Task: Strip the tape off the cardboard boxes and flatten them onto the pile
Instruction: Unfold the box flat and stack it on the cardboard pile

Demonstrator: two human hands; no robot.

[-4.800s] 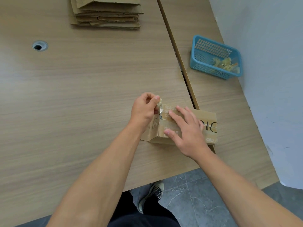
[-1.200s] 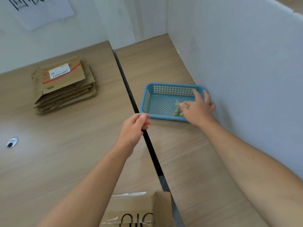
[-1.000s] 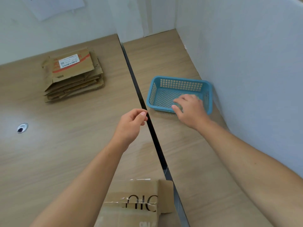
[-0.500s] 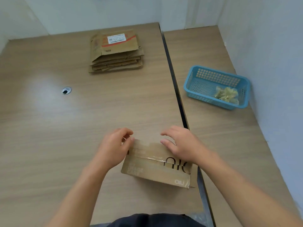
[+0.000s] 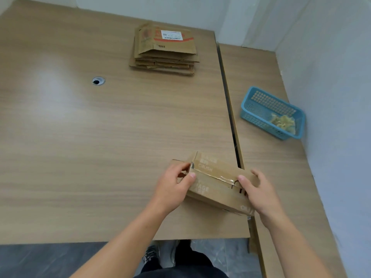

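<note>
- Since a moment ago, both hands have closed onto the cardboard box (image 5: 212, 184).
- Left hand (image 5: 172, 187) pinches its left end beside the tape (image 5: 217, 176).
- Right hand (image 5: 259, 192) grips the right end.

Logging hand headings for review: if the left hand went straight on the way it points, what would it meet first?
The cardboard box: the left hand grips its end, so apparently no gap lies between them.

Cardboard box (image 5: 215, 186): unflattened, tape (image 5: 218, 177) on top seam.
I see it at the table's (image 5: 100, 137) near right corner; pile (image 5: 164, 51) at far edge.
</note>
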